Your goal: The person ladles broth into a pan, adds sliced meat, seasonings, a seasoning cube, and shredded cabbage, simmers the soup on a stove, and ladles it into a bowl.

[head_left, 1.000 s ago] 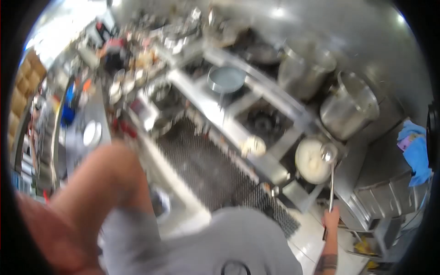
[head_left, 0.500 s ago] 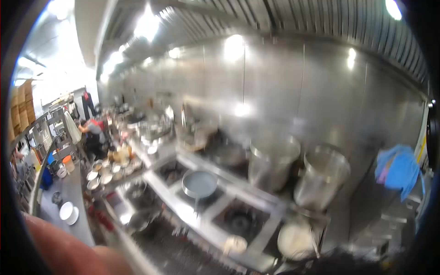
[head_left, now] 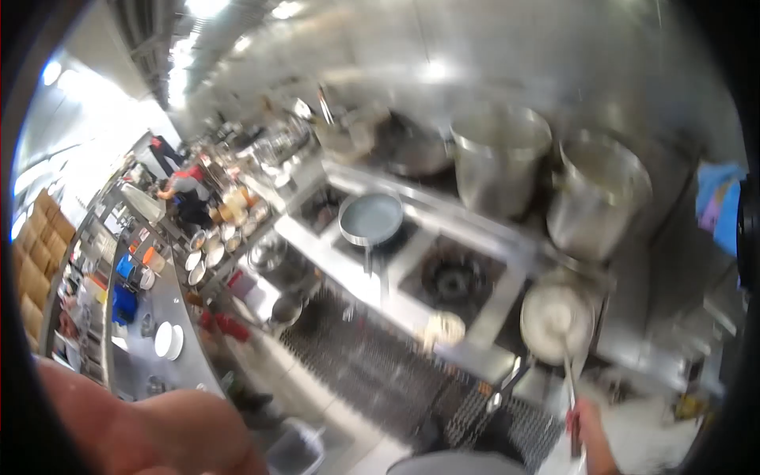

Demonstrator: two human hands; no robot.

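My right hand (head_left: 586, 421) is closed around the dark grip of a long-handled ladle (head_left: 571, 384). The ladle's far end rests inside a round pot (head_left: 534, 340) with pale contents, at the right end of the stove. Very close to the lens at the lower left, a large blurred patch of skin looks like my left hand (head_left: 158, 427). Its fingers cannot be made out, and nothing held shows there. A grey frying pan (head_left: 370, 218) sits on a burner further left, its handle toward me.
Two tall stockpots (head_left: 500, 170) stand behind the burners. A bare burner (head_left: 453, 279) lies between pan and pot. On the left counter (head_left: 186, 317) are white bowls (head_left: 169, 340). A black perforated mat (head_left: 348, 332) borders the stove. Another person (head_left: 190, 196) bends at the far left.
My view has tipped down and shifted, so the stove appears higher. My right hand has come into view on the ladle. The blurred skin at lower left covers more of the frame.
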